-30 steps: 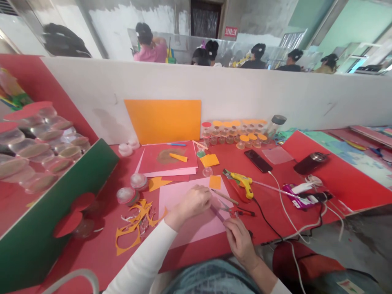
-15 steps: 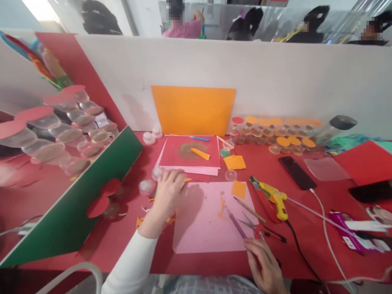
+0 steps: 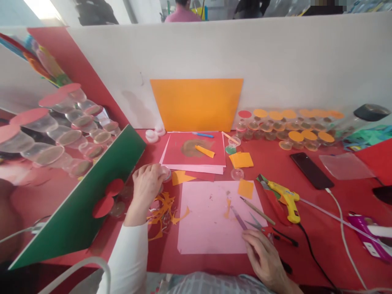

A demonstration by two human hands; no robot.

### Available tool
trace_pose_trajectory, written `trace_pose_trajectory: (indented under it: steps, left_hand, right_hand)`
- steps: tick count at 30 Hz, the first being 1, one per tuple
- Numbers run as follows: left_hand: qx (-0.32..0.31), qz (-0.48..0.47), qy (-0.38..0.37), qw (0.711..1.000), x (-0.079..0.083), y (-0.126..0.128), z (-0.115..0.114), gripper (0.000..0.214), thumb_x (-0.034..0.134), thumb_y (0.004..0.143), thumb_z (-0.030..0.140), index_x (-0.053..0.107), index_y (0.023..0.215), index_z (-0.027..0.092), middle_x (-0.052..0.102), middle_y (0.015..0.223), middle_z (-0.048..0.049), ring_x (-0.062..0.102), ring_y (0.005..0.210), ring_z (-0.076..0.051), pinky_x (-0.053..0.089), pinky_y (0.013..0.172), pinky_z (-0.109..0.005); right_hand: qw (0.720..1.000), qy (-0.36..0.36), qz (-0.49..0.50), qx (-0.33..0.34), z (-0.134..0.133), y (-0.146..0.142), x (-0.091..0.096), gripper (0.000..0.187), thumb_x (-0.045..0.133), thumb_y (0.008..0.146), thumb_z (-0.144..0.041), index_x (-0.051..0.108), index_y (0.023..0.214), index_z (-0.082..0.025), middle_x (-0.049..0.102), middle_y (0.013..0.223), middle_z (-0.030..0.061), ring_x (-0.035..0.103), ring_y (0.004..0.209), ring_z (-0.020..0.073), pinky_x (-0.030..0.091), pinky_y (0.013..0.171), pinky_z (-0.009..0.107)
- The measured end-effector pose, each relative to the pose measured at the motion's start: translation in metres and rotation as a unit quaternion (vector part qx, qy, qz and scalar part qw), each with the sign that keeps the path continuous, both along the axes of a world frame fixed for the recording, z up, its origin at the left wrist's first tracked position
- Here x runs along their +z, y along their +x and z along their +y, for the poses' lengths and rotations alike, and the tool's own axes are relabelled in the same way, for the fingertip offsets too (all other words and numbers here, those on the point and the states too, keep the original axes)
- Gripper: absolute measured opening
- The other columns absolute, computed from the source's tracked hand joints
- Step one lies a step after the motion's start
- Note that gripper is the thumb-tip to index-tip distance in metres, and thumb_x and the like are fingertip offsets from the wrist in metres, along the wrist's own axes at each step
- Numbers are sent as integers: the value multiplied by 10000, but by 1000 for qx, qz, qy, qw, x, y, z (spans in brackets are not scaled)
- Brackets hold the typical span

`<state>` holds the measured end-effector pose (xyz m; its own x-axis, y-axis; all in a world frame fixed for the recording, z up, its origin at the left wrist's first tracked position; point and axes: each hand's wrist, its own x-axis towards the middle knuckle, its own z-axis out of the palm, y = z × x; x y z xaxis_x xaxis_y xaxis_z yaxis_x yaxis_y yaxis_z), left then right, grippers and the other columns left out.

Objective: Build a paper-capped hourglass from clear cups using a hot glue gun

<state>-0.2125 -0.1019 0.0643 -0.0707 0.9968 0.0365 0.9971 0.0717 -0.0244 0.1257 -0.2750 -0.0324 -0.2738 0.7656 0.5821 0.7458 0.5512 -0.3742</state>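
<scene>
My left hand is bent down over the small clear plastic cups at the left of the pink sheet. Its fingers curl round one that is mostly hidden, and the thumb side meets another plastic cup. Orange paper scraps lie just below that hand. My right hand rests loosely at the sheet's lower right corner, thumb and fingers apart. Its fingertips touch the end of a slim purple tool. Beside it are scissors and a pencil. An orange square lies on the sheet.
A green board stands at left, with stacked clear cups behind it. To the right lie a yellow glue gun with its cord and a phone. Orange-topped cups line the white partition.
My left hand has moved left from the pink sheet's upper edge onto the plastic cups, uncovering an orange paper piece. My right hand has barely moved. The view has shifted slightly.
</scene>
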Motion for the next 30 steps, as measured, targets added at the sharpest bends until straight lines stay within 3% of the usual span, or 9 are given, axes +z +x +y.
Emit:
trace_pose_trajectory:
  steps: [9, 14, 18, 23, 26, 30]
  left_hand:
    - [-10, -9, -17, 1000, 5, -1, 1, 252, 492, 947, 270, 574, 1153, 149, 665, 1176, -170, 704, 986, -306, 535, 806, -374]
    - [-4, -30, -28, 999, 0, 1, 6, 306, 492, 944, 294, 547, 1180, 106, 681, 1149, -198, 694, 1051, -339, 539, 865, -408]
    - [-5, -16, -56, 998, 2, 6, 11, 348, 498, 930, 313, 544, 1183, 78, 721, 1041, -219, 679, 1076, -398, 536, 873, -475]
    - [-9, -7, -97, 995, 6, 8, 15, 400, 501, 934, 377, 528, 1216, 94, 694, 1129, -253, 672, 1089, -414, 536, 850, -481]
    - [-27, -14, -89, 996, 4, 6, 18, 454, 605, 871, 366, 520, 1246, 126, 673, 1191, -242, 665, 1116, -397, 528, 900, -462]
    - [-33, -21, -76, 996, -1, 2, 20, 402, 612, 869, 344, 556, 1206, 131, 660, 1175, -238, 670, 1104, -379, 537, 901, -433]
  right_hand:
    - [999, -42, 25, 12, 2, -3, 1, 224, 453, 985, -116, 654, 1064, -176, 744, 916, 97, 740, 845, 203, 627, 745, 301]
    - [997, -48, 52, 5, 7, -8, 13, 237, 466, 960, -94, 661, 1035, -207, 745, 898, 75, 740, 816, 194, 628, 744, 303]
    - [993, -21, 110, -26, 26, -1, 31, 243, 489, 947, -73, 646, 1057, -223, 739, 881, 59, 735, 848, 188, 620, 775, 288]
    - [981, -37, 152, -112, 59, 15, 51, 170, 489, 970, -145, 639, 993, -222, 727, 900, 81, 728, 845, 205, 616, 710, 295]
    - [982, -35, 144, -114, 71, 19, 54, 147, 500, 964, -156, 632, 963, -220, 722, 867, 71, 723, 823, 201, 608, 706, 292]
    - [983, -58, 149, -87, 72, 18, 48, 157, 491, 965, -132, 622, 942, -215, 711, 845, 55, 715, 774, 173, 589, 661, 244]
